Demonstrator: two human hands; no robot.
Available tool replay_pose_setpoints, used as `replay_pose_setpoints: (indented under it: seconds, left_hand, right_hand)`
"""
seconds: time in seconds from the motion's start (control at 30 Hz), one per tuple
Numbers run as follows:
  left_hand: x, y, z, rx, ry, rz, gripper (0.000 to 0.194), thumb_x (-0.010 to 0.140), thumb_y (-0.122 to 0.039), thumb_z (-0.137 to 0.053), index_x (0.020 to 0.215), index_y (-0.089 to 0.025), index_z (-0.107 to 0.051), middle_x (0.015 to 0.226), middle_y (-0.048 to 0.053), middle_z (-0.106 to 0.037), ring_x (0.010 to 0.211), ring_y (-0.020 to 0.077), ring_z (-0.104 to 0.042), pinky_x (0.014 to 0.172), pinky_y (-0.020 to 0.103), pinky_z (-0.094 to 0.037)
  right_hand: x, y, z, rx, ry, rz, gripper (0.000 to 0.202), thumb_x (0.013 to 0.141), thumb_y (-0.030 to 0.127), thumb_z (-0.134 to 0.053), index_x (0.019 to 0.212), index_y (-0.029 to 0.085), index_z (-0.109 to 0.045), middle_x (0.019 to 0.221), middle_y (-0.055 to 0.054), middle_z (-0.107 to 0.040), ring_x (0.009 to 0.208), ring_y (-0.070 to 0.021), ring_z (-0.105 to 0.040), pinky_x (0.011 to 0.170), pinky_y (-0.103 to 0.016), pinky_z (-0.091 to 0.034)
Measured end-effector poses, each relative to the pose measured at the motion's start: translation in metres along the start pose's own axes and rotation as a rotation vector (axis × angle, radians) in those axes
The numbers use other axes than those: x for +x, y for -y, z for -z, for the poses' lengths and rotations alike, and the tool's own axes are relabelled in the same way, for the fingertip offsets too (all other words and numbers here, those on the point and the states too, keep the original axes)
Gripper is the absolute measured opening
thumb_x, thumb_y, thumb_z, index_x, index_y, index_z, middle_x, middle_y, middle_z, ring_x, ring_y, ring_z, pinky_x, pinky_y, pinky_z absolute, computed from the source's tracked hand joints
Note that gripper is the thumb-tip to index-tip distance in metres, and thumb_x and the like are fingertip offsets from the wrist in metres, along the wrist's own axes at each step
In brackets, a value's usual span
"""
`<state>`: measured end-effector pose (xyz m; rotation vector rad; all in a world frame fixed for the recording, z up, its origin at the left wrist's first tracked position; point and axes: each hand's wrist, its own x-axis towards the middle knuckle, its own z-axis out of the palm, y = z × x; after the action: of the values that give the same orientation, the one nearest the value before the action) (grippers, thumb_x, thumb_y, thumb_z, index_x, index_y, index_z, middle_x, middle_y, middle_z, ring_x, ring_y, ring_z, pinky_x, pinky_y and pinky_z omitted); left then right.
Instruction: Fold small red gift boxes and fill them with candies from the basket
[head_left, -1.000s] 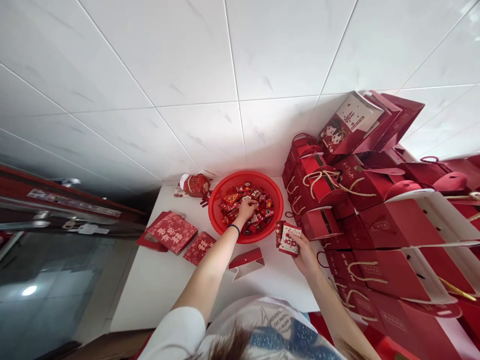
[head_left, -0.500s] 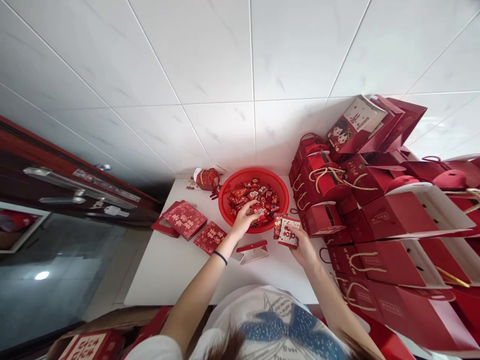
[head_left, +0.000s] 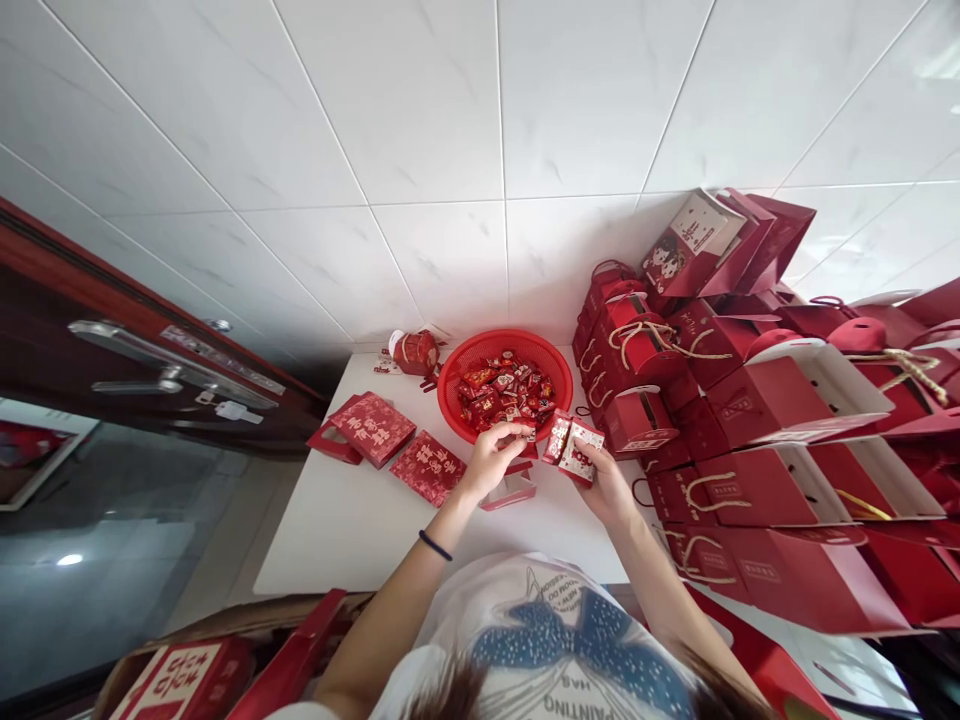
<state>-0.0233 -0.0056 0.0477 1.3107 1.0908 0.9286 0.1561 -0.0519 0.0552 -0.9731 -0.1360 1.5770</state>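
Note:
My left hand is closed in a pinch around a small red wrapped candy, just over the near edge of the red plastic basket. Inside that basket lies a heap of wrapped candies. To the right, my right hand grips small red-and-white printed packets, held beside the basket's near right side. Whether these are boxes or flat packets I cannot tell. Below my left fingers sits a small open red box, partly hidden by the hand.
Red printed gift bags and a flat red packet lie on the white table. A red bundle stands by the wall. Stacked red gift boxes with rope handles fill the right side. A door handle is at left.
My left hand has come back from the candy heap toward me, carrying a candy. My right hand still holds the packets, now slightly tilted. The view has shifted a little.

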Motion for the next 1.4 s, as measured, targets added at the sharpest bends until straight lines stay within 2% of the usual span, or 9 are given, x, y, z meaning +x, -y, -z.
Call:
replay_pose_setpoints:
  seconds: [0.1, 0.23, 0.47, 0.67, 0.83, 1.0, 1.1, 1.23, 1.4]
  left_hand:
    - [-0.004, 0.003, 0.0, 0.0, -0.051, -0.042, 0.02, 0.078, -0.026, -0.066, 0.094, -0.019, -0.076, 0.108, 0.008, -0.075, 0.107, 0.0242, -0.067, 0.098, 0.04, -0.052]
    - [-0.009, 0.006, 0.0, -0.081, -0.057, 0.014, 0.04, 0.077, -0.028, -0.071, 0.116, -0.021, -0.071, 0.114, 0.008, -0.073, 0.098, 0.0217, -0.069, 0.09, 0.038, -0.056]
    - [-0.015, 0.012, 0.002, -0.141, -0.052, 0.049, 0.06, 0.075, -0.024, -0.074, 0.133, -0.023, -0.06, 0.098, 0.005, -0.073, 0.089, 0.0201, -0.069, 0.085, 0.037, -0.057]
    - [-0.019, 0.012, -0.002, -0.118, -0.085, 0.1, 0.055, 0.069, -0.025, -0.079, 0.123, -0.02, -0.066, 0.086, 0.002, -0.071, 0.079, 0.0177, -0.068, 0.077, 0.032, -0.058]
    - [-0.025, 0.009, -0.008, -0.173, -0.024, 0.14, 0.037, 0.068, -0.028, -0.08, 0.103, -0.015, -0.073, 0.096, 0.008, -0.076, 0.091, 0.0232, -0.071, 0.086, 0.037, -0.058]
    - [-0.024, 0.009, -0.002, -0.066, 0.063, 0.095, 0.037, 0.073, -0.032, -0.078, 0.106, -0.016, -0.074, 0.104, 0.009, -0.077, 0.092, 0.0235, -0.072, 0.086, 0.036, -0.057]
    - [-0.001, 0.014, 0.015, 0.027, 0.076, 0.045, 0.033, 0.078, -0.034, -0.073, 0.108, -0.018, -0.074, 0.113, 0.009, -0.075, 0.099, 0.0237, -0.071, 0.09, 0.036, -0.056]
    - [0.058, 0.032, 0.038, 0.299, -0.01, 0.046, 0.019, 0.083, -0.021, -0.064, 0.096, -0.02, -0.077, 0.106, 0.007, -0.077, 0.102, 0.0243, -0.07, 0.097, 0.039, -0.052]
    - [0.123, 0.06, 0.024, 0.697, 0.144, 0.092, 0.028, 0.078, -0.007, -0.061, 0.098, -0.018, -0.077, 0.108, 0.011, -0.076, 0.106, 0.0267, -0.069, 0.1, 0.038, -0.049]
  right_hand:
    - [-0.005, 0.0, -0.001, -0.029, -0.004, 0.006, 0.04, 0.061, 0.023, -0.085, 0.098, 0.019, -0.071, 0.093, -0.002, -0.077, 0.074, -0.0157, -0.071, 0.064, -0.022, -0.057]
    - [-0.008, -0.001, 0.001, -0.047, 0.008, 0.011, 0.04, 0.061, 0.023, -0.085, 0.098, 0.019, -0.071, 0.091, -0.001, -0.076, 0.076, -0.0169, -0.072, 0.066, -0.024, -0.057]
    - [-0.008, -0.006, 0.003, -0.093, 0.044, -0.029, 0.034, 0.06, 0.023, -0.086, 0.09, 0.018, -0.071, 0.085, -0.001, -0.076, 0.07, -0.0168, -0.07, 0.068, -0.026, -0.057]
    - [-0.008, -0.02, -0.002, -0.103, 0.047, -0.028, 0.043, 0.057, 0.022, -0.087, 0.097, 0.017, -0.071, 0.094, -0.004, -0.076, 0.08, -0.0193, -0.072, 0.073, -0.028, -0.058]
    - [-0.009, -0.028, -0.003, -0.109, 0.001, -0.086, 0.038, 0.057, 0.024, -0.087, 0.092, 0.018, -0.071, 0.09, -0.004, -0.076, 0.075, -0.0178, -0.071, 0.069, -0.027, -0.058]
    - [-0.007, -0.026, 0.0, -0.15, -0.009, -0.056, 0.039, 0.058, 0.025, -0.087, 0.093, 0.017, -0.071, 0.09, -0.004, -0.076, 0.073, -0.0178, -0.07, 0.065, -0.027, -0.058]
    - [-0.002, -0.021, 0.004, -0.129, -0.066, -0.027, 0.038, 0.056, 0.024, -0.087, 0.089, 0.017, -0.07, 0.086, -0.003, -0.075, 0.068, -0.0164, -0.069, 0.06, -0.024, -0.057]
    - [0.004, -0.015, 0.012, -0.089, -0.115, 0.007, 0.037, 0.057, 0.021, -0.087, 0.089, 0.018, -0.07, 0.08, -0.001, -0.074, 0.061, -0.0151, -0.067, 0.051, -0.023, -0.054]
    - [0.008, -0.011, 0.021, -0.06, -0.145, 0.025, 0.036, 0.06, 0.021, -0.086, 0.092, 0.019, -0.069, 0.079, 0.001, -0.073, 0.06, -0.0141, -0.066, 0.051, -0.022, -0.054]
